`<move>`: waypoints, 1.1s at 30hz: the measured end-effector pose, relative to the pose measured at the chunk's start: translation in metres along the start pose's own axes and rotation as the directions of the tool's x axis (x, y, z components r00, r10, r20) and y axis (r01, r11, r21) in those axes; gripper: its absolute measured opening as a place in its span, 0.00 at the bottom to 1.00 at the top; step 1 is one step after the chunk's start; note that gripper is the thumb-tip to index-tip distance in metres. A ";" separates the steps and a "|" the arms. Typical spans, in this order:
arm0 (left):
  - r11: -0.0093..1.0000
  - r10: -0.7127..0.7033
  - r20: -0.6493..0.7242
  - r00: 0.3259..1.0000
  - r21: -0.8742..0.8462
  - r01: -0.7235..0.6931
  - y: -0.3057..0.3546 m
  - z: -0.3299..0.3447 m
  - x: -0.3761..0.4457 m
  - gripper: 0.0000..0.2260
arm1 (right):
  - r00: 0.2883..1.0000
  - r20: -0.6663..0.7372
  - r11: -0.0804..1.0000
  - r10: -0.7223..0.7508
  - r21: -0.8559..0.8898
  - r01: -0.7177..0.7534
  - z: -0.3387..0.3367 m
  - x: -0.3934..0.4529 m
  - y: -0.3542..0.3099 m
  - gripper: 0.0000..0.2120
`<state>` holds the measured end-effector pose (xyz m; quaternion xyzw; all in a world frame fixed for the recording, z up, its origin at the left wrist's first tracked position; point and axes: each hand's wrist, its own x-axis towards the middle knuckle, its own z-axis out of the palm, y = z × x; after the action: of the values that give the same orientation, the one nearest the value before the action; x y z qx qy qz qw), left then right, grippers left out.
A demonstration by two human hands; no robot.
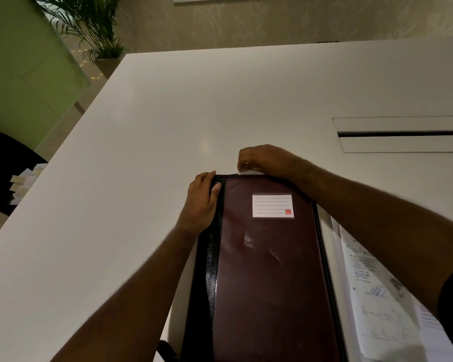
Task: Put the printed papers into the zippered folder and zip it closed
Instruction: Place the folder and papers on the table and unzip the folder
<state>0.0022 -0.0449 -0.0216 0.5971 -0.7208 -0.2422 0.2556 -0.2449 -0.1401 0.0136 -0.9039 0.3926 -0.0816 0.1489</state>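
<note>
1 zippered folder (267, 270), maroon cover with black edging, flat on white table (141, 158), long axis running away from viewer. 1 white lined label (272, 205) near far end, small red square in its corner. Left hand (202, 202) clamps far-left corner, fingers curled together over edge, thumb on cover. Right hand (267, 160) at far edge, fingertips pinching small metal zipper pull (239, 173). Printed papers (377, 296) lie just right of folder, outside it; sheet count unclear. 1 potted palm (94, 27) beyond table.

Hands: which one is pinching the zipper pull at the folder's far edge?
The right hand, fingers pinched at the folder's far edge; the left hand just grips the folder's far left corner.
</note>
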 end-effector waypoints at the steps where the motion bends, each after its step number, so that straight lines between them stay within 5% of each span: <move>1: 1.000 -0.001 0.002 1.000 0.002 0.001 0.000 0.000 0.000 0.20 | 1.000 -0.001 1.000 0.004 -0.004 -0.004 -0.001 -0.004 0.002 0.07; 33: 0.997 -0.003 -0.007 1.000 0.078 0.004 0.006 -0.001 -0.004 0.22 | 0.947 -0.104 0.952 0.305 -0.009 -0.308 -0.025 -0.148 0.036 0.07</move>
<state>-0.0010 -0.0404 -0.0178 0.6086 -0.7279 -0.2120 0.2340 -0.3768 -0.0604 0.0207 -0.8284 0.5362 -0.0986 0.1283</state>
